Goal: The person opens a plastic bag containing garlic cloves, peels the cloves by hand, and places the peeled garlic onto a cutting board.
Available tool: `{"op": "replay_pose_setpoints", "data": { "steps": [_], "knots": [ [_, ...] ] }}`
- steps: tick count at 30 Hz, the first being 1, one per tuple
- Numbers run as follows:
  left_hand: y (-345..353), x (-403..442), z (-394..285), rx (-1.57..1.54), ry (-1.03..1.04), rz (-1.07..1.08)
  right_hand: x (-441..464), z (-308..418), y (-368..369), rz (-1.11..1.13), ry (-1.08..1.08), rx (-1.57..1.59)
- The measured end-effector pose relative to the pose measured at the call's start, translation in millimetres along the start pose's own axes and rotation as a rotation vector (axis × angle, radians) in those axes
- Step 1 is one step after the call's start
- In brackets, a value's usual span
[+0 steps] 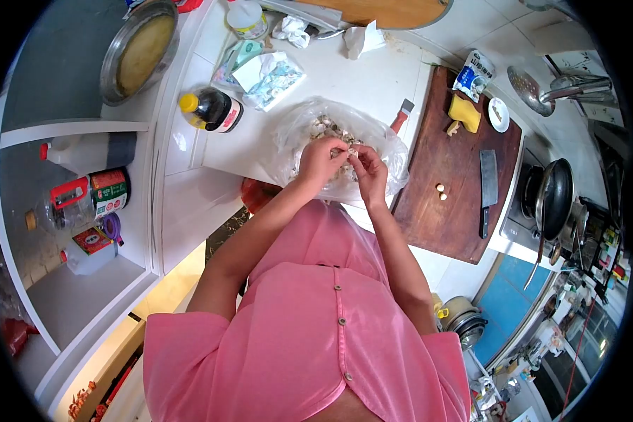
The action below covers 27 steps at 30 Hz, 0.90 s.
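My left hand [321,163] and my right hand [370,173] meet over a clear plastic bag [288,144] on the white counter. Their fingers pinch a small pale garlic clove [352,152] between them; the fingertips partly cover it. Inside the open bag lie garlic pieces and papery skins [323,126], partly hidden by my hands. Two peeled garlic cloves [441,192] rest on the brown wooden cutting board [429,221] to the right. A cleaver [488,186] lies along that board's right side.
A brush with a red handle [400,118] lies between bag and board. Ginger, a yellow packet [465,112] and a small white dish [499,114] are at the board's far end. Left of the bag stands a yellow-capped dark bottle [214,110]. A wok [555,200] sits far right.
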<state>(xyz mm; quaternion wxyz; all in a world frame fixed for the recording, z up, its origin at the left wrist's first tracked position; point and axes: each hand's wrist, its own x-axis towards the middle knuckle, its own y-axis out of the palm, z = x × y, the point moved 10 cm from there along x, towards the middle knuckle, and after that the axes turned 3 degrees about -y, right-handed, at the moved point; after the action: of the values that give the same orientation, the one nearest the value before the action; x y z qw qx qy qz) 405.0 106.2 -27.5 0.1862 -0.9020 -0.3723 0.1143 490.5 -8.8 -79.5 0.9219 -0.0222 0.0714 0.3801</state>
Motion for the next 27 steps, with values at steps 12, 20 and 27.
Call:
{"op": "replay_pose_setpoints", "data": {
  "steps": [12,20,27],
  "knots": [
    [5,7,-7,0.141,0.023,0.077,-6,78,12,0.086,-0.482,-0.635],
    [11,8,16,-0.044,-0.126,0.125,-4,74,8,0.078,-0.414,-0.59],
    [21,9,32,-0.167,-0.218,0.194,-5,72,9,0.089,-0.424,-0.553]
  ]
}}
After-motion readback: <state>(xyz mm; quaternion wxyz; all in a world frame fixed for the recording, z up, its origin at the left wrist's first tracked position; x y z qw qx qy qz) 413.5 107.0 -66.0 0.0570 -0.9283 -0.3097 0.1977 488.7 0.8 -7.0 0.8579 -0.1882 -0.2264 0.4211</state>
